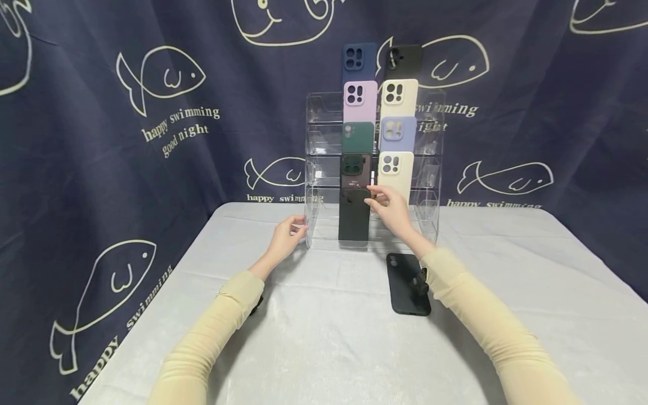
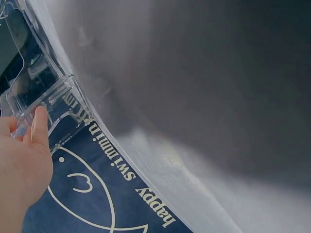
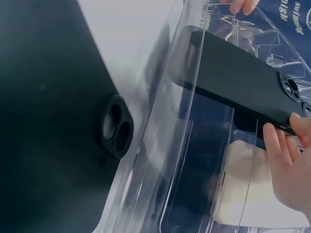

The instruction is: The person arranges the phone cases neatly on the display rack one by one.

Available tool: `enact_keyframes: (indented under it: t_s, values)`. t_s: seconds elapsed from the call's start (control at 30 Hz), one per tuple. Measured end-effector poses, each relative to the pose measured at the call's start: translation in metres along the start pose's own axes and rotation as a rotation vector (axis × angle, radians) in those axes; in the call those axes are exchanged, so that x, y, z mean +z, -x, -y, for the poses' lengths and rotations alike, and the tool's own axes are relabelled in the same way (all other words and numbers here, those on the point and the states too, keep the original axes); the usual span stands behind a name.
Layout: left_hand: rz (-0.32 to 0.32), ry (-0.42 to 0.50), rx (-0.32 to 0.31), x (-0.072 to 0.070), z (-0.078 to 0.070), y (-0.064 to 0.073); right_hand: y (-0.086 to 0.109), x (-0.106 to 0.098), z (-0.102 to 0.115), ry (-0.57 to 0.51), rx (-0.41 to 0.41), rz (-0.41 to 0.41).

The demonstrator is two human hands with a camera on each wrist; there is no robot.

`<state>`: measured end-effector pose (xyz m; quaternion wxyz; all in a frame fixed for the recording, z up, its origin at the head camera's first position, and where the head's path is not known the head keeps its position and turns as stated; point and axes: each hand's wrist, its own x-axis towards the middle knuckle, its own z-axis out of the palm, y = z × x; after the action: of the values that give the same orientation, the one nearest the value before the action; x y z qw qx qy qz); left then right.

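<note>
My right hand (image 1: 394, 214) pinches the upper right edge of a black phone case (image 1: 353, 218), which stands upright in the front row of a clear tiered display stand (image 1: 324, 108). The right wrist view shows my thumb and fingers at the camera end of this case (image 3: 233, 73). With my left hand (image 1: 283, 237) I hold the left side edge of the stand; in the left wrist view, fingertips lie against its clear plastic (image 2: 73, 114). Directly behind the black case is a dark translucent case (image 1: 356, 169). A cream case (image 1: 396, 175) stands beside these, partly hidden by my right hand.
Higher tiers hold green (image 1: 357, 136), lilac (image 1: 360, 104), dark blue (image 1: 359, 67), periwinkle (image 1: 405, 138), cream (image 1: 405, 104) and black (image 1: 410, 61) cases. Another black case (image 1: 404, 286) lies on the white-covered table (image 1: 324, 337), near my right wrist. A patterned navy curtain (image 1: 167, 169) hangs behind.
</note>
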<state>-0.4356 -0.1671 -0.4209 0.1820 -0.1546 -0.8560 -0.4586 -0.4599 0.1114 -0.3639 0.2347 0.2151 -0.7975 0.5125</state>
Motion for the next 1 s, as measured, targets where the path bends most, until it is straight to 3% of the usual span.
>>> enact_keyframes:
  t_s: [0.57,1.0]
  values:
    - [0.004,0.004,-0.004,-0.002,-0.002,0.002,0.028,-0.029,-0.005,0.061,-0.013,0.074]
    - [0.000,-0.011,-0.003,0.000,-0.003,0.002,0.056,-0.055,-0.012,0.143,0.018,0.218]
